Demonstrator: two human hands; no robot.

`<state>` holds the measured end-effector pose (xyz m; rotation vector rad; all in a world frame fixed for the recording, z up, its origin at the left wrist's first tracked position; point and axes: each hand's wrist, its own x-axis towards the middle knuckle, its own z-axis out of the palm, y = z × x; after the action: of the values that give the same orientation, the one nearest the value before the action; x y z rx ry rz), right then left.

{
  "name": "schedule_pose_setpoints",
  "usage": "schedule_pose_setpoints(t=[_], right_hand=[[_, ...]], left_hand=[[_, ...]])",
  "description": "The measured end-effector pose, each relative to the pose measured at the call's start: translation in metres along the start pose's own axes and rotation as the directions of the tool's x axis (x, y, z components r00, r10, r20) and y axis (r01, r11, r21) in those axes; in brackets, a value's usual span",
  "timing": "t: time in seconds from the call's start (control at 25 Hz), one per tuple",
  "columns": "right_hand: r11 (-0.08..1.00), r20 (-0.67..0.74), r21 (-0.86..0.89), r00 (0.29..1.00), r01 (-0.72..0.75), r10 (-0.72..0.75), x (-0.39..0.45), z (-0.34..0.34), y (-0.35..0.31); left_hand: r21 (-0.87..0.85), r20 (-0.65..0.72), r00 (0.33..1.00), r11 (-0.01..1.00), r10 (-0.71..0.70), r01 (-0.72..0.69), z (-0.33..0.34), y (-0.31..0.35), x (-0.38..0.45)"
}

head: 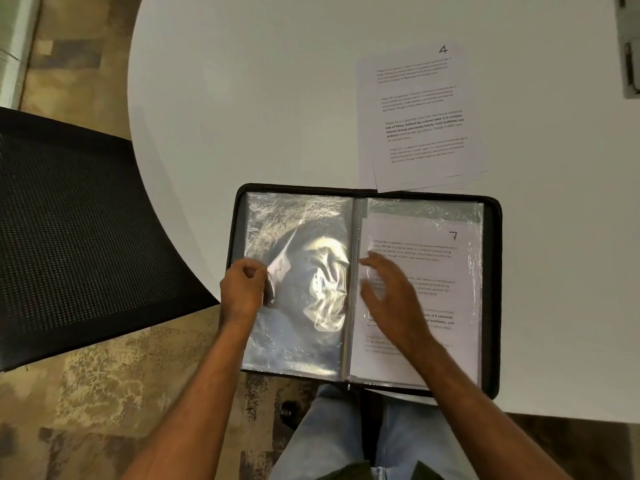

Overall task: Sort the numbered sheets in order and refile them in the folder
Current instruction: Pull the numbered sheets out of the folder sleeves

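A black zip folder (493, 289) lies open at the table's near edge, with clear plastic sleeves inside. The left sleeve (304, 237) is crumpled, shiny and holds no sheet. My left hand (242, 289) pinches that sleeve at its left edge. In the right sleeve sits a printed sheet marked 7 (436, 268). My right hand (384, 292) lies on this sheet near the spine, fingers spread and relaxed. Behind the folder a loose stack of printed sheets (419, 116) rests on the table, the top one marked 4.
The round white table (259, 98) carries the folder and the stack. A black mesh chair (76, 230) stands to the left over patterned carpet. A grey object (628, 46) sits at the far right edge. My legs in jeans show below the folder.
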<state>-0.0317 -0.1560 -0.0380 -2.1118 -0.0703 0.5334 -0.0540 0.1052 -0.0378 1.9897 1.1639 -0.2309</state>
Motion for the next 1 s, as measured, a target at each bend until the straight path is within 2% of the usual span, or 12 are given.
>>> schedule_pose_setpoints(t=[0.12, 0.2, 0.28, 0.36, 0.44, 0.52, 0.6, 0.68, 0.84, 1.0], right_hand=[[0.990, -0.149, -0.136, 0.989, -0.027, 0.007, 0.003, -0.042, 0.035], [0.980, -0.235, -0.193, 0.972, -0.041, -0.006, 0.008, -0.067, 0.058], [0.965, -0.272, -0.258, 0.962, -0.052, -0.021, 0.013, -0.086, 0.076], [0.937, -0.263, -0.344, 0.964, -0.056, -0.038, 0.019, -0.097, 0.086], [0.903, -0.233, -0.425, 0.972, -0.061, -0.043, 0.026, -0.103, 0.090], [0.845, -0.206, -0.527, 0.978, -0.092, -0.021, 0.036, -0.108, 0.093], [0.792, -0.195, -0.594, 0.980, -0.144, 0.032, 0.043, -0.111, 0.097], [0.763, -0.207, -0.620, 0.976, -0.181, 0.063, 0.046, -0.111, 0.100], [0.750, -0.246, -0.633, 0.969, -0.192, 0.040, 0.044, -0.106, 0.102], [0.783, -0.262, -0.612, 0.962, -0.109, -0.072, 0.040, -0.106, 0.099]], left_hand=[[0.174, -0.098, 0.992, 0.983, 0.075, -0.057, 0.015, 0.000, -0.004], [0.272, -0.162, 0.982, 0.961, 0.095, -0.048, 0.023, 0.000, -0.005], [0.336, -0.208, 0.973, 0.942, 0.096, -0.021, 0.030, 0.003, -0.007], [0.380, -0.228, 0.961, 0.923, 0.154, -0.057, 0.036, 0.004, -0.011], [0.436, -0.156, 0.957, 0.886, 0.246, -0.156, 0.044, 0.005, -0.015], [0.487, 0.009, 0.927, 0.809, 0.374, -0.331, 0.056, 0.011, -0.024], [0.495, 0.170, 0.846, 0.699, 0.505, -0.517, 0.071, 0.016, -0.036], [0.469, 0.272, 0.778, 0.627, 0.567, -0.622, 0.088, 0.022, -0.044], [0.353, 0.362, 0.722, 0.631, 0.589, -0.691, 0.115, 0.051, -0.050], [0.288, 0.411, 0.667, 0.605, 0.622, -0.742, 0.135, 0.096, -0.042]])
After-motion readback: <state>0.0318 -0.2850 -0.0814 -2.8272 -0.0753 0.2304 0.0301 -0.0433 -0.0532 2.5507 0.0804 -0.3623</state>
